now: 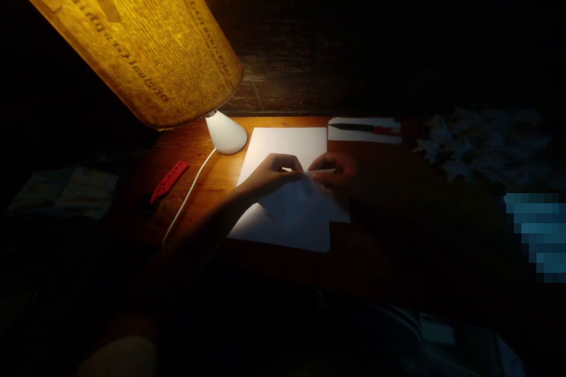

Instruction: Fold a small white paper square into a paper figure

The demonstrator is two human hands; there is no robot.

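Observation:
Both hands meet over a white sheet of paper that lies on the wooden table under the lamp. My left hand pinches the top edge of a second, shaded piece of paper. At the other side of that edge, my right hand is closed on the same piece, its thumb and fingers partly in shadow. The held paper is raised slightly, and its upper edge looks folded or bent between the fingers. Its lower part hangs over the sheet below.
A lit lamp with a yellow printed shade and white base stands at left, its white cord running forward. A red-handled tool lies nearby. At back right are a dark-bladed knife on white paper and a pile of folded paper pieces.

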